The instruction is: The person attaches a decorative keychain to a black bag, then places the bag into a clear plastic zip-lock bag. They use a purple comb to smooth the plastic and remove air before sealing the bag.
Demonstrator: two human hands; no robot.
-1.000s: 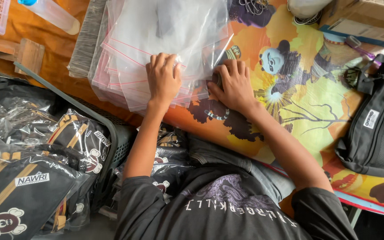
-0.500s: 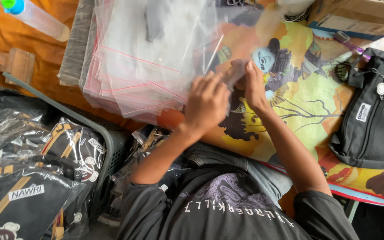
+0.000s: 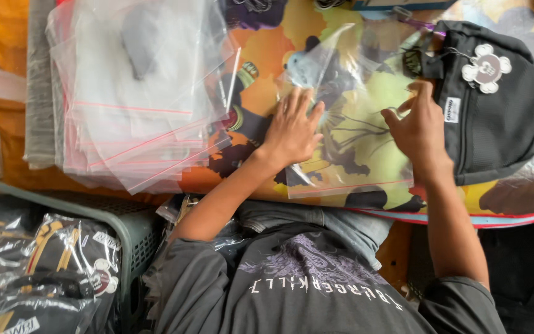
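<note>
The left hand (image 3: 292, 127) presses flat, open, on a clear bag (image 3: 347, 124) while the right hand (image 3: 418, 124) pinches its edge beside a black pouch (image 3: 495, 105).

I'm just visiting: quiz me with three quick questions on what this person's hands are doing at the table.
1. True or false: the left hand lies flat on a single clear plastic bag.
2. What does the right hand touch at its far side?
A. black pouch
B. a bottle
C. a cardboard box
3. Fill in: the stack of clear bags lies to the person's ____.

Key: 1 true; 2 A; 3 left.
</note>
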